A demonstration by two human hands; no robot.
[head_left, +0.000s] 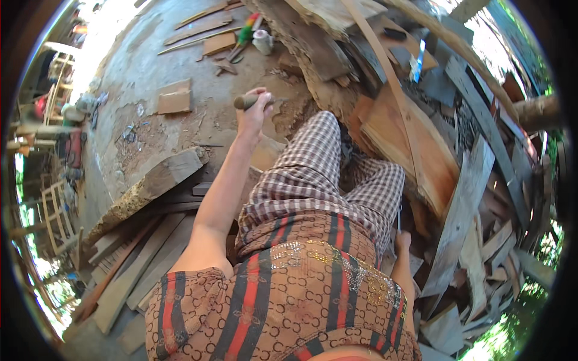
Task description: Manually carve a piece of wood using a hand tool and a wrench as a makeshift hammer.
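My left hand [255, 118] is out ahead over the dirt-strewn floor, closed around a short, thick, round wooden piece [245, 102]. It looks like a wooden handle or mallet; its blunt end points left. Down at my right side, beside my checked trouser leg [380, 183], is my right hand [403, 240], its fingers curled. A thin, pale, metal-like rod [399, 215] sticks up from it; its kind is not clear. Between my knees and the left hand lies a pale wood piece [267, 154], partly hidden by my arm.
A thick slab [162, 177] and stacked boards [147, 259] lie on my left. Large planks [409, 150] and scrap wood crowd the right. Ahead are a flat brown block [174, 97], a white bottle [262, 42] and a red-and-green object [247, 31].
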